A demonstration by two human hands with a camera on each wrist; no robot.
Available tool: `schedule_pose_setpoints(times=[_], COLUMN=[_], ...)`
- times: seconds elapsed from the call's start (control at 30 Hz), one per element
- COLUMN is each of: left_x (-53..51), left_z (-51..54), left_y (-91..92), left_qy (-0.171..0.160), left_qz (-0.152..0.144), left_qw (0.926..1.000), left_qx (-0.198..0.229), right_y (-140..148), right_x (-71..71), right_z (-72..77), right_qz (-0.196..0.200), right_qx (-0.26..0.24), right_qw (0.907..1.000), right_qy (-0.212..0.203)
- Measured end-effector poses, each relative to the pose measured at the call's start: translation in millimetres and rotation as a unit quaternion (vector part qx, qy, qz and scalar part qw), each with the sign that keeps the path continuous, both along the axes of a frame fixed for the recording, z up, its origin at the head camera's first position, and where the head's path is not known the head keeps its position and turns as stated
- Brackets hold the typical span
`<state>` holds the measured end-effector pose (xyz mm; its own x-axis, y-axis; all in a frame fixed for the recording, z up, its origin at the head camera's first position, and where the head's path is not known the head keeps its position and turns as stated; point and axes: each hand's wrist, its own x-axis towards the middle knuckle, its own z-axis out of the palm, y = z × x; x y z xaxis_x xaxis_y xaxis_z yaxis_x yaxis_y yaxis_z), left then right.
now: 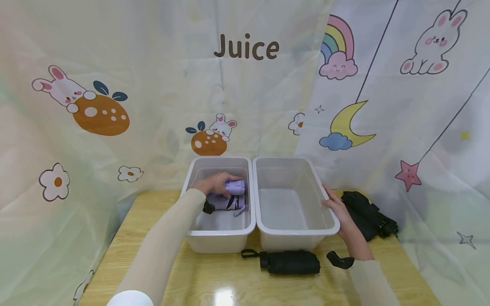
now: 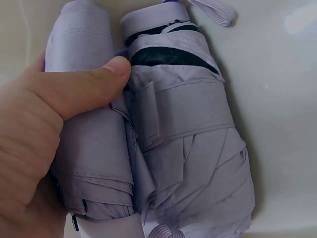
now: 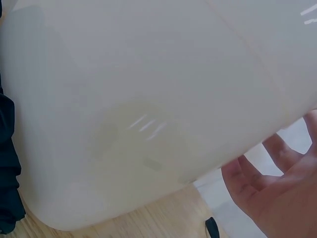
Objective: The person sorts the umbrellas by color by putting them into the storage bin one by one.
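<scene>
My left hand (image 1: 216, 185) is inside the left white bin (image 1: 220, 233), gripping a folded lavender umbrella (image 2: 94, 144) with the thumb laid across it. Right alongside lies a second lavender umbrella (image 2: 193, 109), with dark green patches and a wrist loop, on the bin floor. At the right white bin (image 1: 296, 232), my right hand (image 1: 340, 210) holds the right-hand rim. Its fingers (image 3: 240, 181) bend over the rim, and their tips are hidden behind the edge in the right wrist view. No objects show inside that right bin.
A folded black umbrella (image 1: 292, 262) with a strap lies in front of the bins. More black folded fabric (image 1: 367, 214), which looks like umbrellas, lies right of the right bin. Both bins stand side by side on a wooden table (image 1: 203, 280), against a printed curtain (image 1: 160, 106).
</scene>
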<state>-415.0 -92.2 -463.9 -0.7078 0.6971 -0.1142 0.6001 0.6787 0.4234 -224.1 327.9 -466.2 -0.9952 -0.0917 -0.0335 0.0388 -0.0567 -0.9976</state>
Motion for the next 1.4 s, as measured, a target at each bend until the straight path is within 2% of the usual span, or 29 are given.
schedule_pose_setpoints(times=[0.1, 0.3, 0.6, 0.73, 0.9, 1.03, 1.17, 1.3, 1.4], left_x=[-3.2, -0.8, 2.8, 6.1, 14.3, 27.0, 37.9, 48.2, 59.4], left_z=[-1.6, -0.7, -5.4, -1.4, 16.6, 45.0, 69.2, 84.1, 93.1], left_y=[-0.3, -4.9, -6.4, -4.1, -1.0, -7.3, -20.7, -38.3, -53.7], left_qy=[0.004, 0.008, -0.009, -0.011, -0.021, -0.039, -0.048, -0.048, -0.027], left_qz=[-0.006, -0.005, 0.03, 0.043, 0.038, 0.035, 0.049, 0.058, 0.066], left_qw=[1.0, 0.9999, 0.9991, 0.9988, 0.9991, 0.9981, 0.9961, 0.9939, 0.9931], left_qx=[-0.003, -0.012, -0.029, -0.021, -0.001, 0.032, 0.056, 0.08, 0.094], right_y=[-2, -3, -6, -3, 2, 2, 2, 3, 3], right_x=[-2.7, -3.6, -0.6, -0.4, 0.1, 0.4, 0.8, 0.3, -0.6], right_z=[1.2, -1.8, -2.3, -1.2, -1.3, -1.8, -1.6, -0.5, 0.5], right_qz=[0.004, 0.008, 0.006, 0.007, 0.005, 0.012, 0.012, 0.007, 0.008], right_qx=[-0.006, -0.011, -0.023, -0.018, -0.013, -0.014, -0.016, -0.009, -0.007], right_qw=[1.0, 0.9999, 0.9997, 0.9998, 0.9999, 0.9998, 0.9998, 0.9999, 0.9999], right_qy=[0.003, 0.002, -0.003, 0.0, -0.001, -0.003, -0.006, -0.008, -0.006])
